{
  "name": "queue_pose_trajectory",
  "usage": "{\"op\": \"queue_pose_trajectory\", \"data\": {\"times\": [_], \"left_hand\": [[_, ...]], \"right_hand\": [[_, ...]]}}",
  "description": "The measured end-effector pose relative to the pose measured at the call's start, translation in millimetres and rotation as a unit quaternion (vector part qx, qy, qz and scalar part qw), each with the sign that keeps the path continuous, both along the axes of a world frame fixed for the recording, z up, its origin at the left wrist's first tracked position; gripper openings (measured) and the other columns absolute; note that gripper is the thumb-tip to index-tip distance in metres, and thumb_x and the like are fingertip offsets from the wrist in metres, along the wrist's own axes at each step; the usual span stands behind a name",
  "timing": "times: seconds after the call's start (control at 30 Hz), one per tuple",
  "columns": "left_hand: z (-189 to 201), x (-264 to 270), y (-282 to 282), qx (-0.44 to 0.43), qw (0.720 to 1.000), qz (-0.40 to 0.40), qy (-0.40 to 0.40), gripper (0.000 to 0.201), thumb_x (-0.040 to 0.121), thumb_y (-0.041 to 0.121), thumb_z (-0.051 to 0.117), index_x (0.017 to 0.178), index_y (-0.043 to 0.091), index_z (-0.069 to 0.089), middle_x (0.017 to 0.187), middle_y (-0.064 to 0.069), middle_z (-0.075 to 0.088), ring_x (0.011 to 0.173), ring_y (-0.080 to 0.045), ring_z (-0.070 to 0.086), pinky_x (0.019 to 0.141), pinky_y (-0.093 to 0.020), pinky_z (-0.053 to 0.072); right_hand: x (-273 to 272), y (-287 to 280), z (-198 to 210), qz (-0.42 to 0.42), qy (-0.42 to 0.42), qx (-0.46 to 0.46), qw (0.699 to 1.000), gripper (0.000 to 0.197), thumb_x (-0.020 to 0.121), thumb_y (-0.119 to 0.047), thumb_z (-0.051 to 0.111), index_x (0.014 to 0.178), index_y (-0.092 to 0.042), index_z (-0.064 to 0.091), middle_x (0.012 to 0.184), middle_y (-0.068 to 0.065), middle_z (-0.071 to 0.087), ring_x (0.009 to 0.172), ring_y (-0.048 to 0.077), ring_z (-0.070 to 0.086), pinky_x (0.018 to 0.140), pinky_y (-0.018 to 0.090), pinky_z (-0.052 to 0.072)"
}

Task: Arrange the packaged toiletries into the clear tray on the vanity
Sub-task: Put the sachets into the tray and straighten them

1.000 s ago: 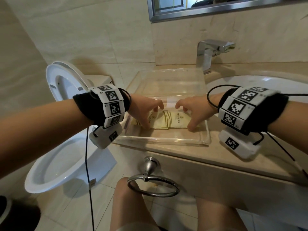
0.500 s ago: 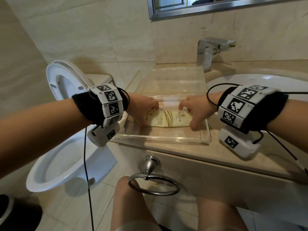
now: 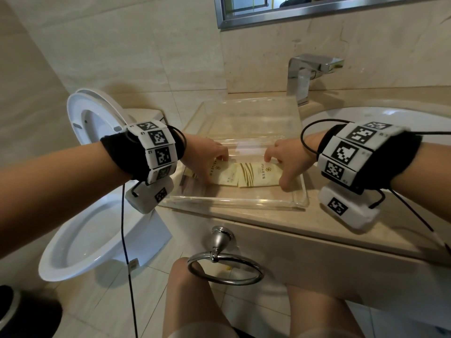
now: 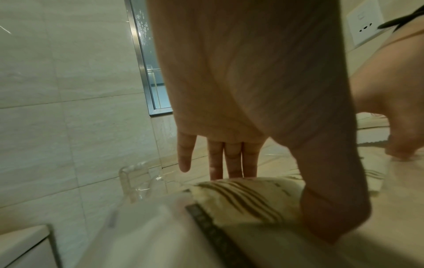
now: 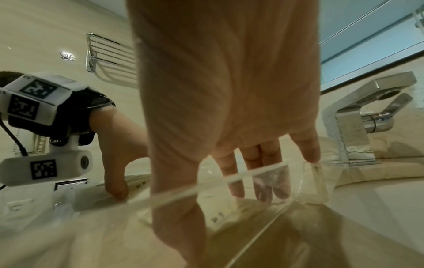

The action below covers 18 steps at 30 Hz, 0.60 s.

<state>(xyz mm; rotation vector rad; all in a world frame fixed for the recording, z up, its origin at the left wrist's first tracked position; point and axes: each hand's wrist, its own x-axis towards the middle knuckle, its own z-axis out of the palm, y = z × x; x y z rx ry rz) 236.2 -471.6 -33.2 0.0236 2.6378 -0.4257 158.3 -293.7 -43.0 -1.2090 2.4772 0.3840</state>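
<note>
The clear tray sits on the beige vanity, left of the basin. Two cream packets with olive stripes lie flat inside it, side by side. My left hand holds the left packet, fingers at its far edge and thumb at its near edge. My right hand holds the right packet the same way. In the left wrist view the fingers point down behind the striped packet. The right wrist view shows my fingers through the tray wall. Another white package lies under my left wrist.
A chrome faucet stands behind the tray's right corner, and the white basin is to the right. An open toilet is to the left, below the counter. A towel ring hangs from the vanity front, above my knees.
The two packets were overlapped in the middle of the tray. My hands have drawn apart, and the packets now lie side by side with only a slight overlap.
</note>
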Motion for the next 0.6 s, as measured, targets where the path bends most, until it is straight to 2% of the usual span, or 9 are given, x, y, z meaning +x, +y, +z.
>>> {"op": "queue_pose_trajectory", "data": {"times": [0.23, 0.37, 0.5, 0.6], "left_hand": [[0.8, 2.2, -0.9, -0.001, 1.0, 0.004, 0.002, 0.072, 0.078, 0.041, 0.07, 0.137, 0.022, 0.035, 0.13, 0.001, 0.048, 0.112, -0.018, 0.05, 0.089, -0.026, 0.041], [0.8, 4.0, 0.1, -0.001, 1.0, 0.003, 0.01, 0.072, 0.077, 0.042, 0.07, 0.137, 0.022, 0.035, 0.131, 0.001, 0.048, 0.105, -0.015, 0.048, 0.084, -0.024, 0.04], [1.1, 5.5, 0.5, 0.008, 1.0, 0.012, 0.01, 0.081, 0.075, 0.046, 0.072, 0.141, 0.024, 0.03, 0.135, 0.003, 0.045, 0.115, -0.017, 0.048, 0.097, -0.03, 0.043], [3.0, 5.9, 0.5, 0.016, 1.0, 0.018, 0.004, 0.086, 0.073, 0.048, 0.072, 0.142, 0.025, 0.028, 0.138, 0.005, 0.043, 0.121, -0.016, 0.045, 0.105, -0.034, 0.04]], "right_hand": [[0.5, 0.3, -1.4, -0.011, -0.002, 0.0, 1.0, 0.084, 0.074, -0.034, 0.073, 0.143, -0.018, 0.029, 0.133, 0.005, 0.043, 0.116, 0.02, 0.048, 0.096, 0.032, 0.047], [1.2, 0.6, -1.0, -0.014, -0.006, -0.004, 1.0, 0.084, 0.075, -0.033, 0.073, 0.144, -0.017, 0.027, 0.134, 0.005, 0.042, 0.117, 0.02, 0.047, 0.091, 0.028, 0.045], [1.2, 1.6, 0.9, -0.02, -0.015, -0.018, 1.0, 0.088, 0.075, -0.033, 0.074, 0.146, -0.018, 0.024, 0.137, 0.005, 0.039, 0.119, 0.021, 0.046, 0.094, 0.03, 0.047], [-0.6, 3.2, 4.3, -0.027, -0.026, -0.024, 0.999, 0.089, 0.075, -0.034, 0.074, 0.146, -0.021, 0.022, 0.137, 0.005, 0.038, 0.12, 0.022, 0.046, 0.098, 0.033, 0.047]]}}
